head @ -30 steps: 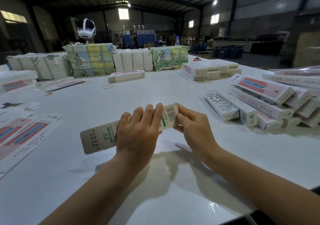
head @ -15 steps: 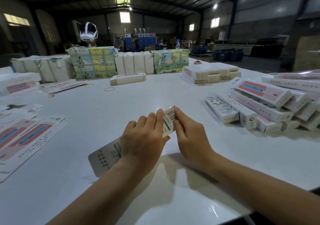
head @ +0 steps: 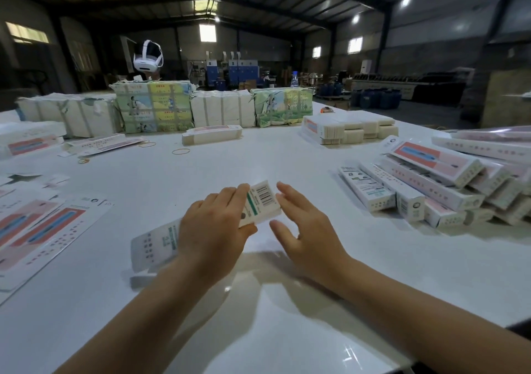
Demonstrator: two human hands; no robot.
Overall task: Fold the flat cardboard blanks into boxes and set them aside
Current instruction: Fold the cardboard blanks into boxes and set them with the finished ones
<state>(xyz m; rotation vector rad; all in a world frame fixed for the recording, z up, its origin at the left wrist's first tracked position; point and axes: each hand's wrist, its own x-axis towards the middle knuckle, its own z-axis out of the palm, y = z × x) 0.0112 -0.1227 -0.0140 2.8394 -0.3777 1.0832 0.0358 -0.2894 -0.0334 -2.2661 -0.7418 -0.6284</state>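
Left hand [head: 211, 240]: wraps the middle of the long white folded cardboard box [head: 260, 204], covering that stretch; the box's near end is motion-blurred.
Right hand [head: 309, 231]: fingers spread, just beside the barcode end, holding nothing.
Box place: above the white worktop [head: 258, 158], near its front edge.
Pile of finished white boxes [head: 431, 181]: right edge, cut off by the frame.
Flat pink-and-blue printed blanks [head: 37, 230]: left edge, partly cut off.

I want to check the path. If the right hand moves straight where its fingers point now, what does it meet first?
Probably the barcode end of the box gripped by the left hand; the right hand is open, apparently just clear.
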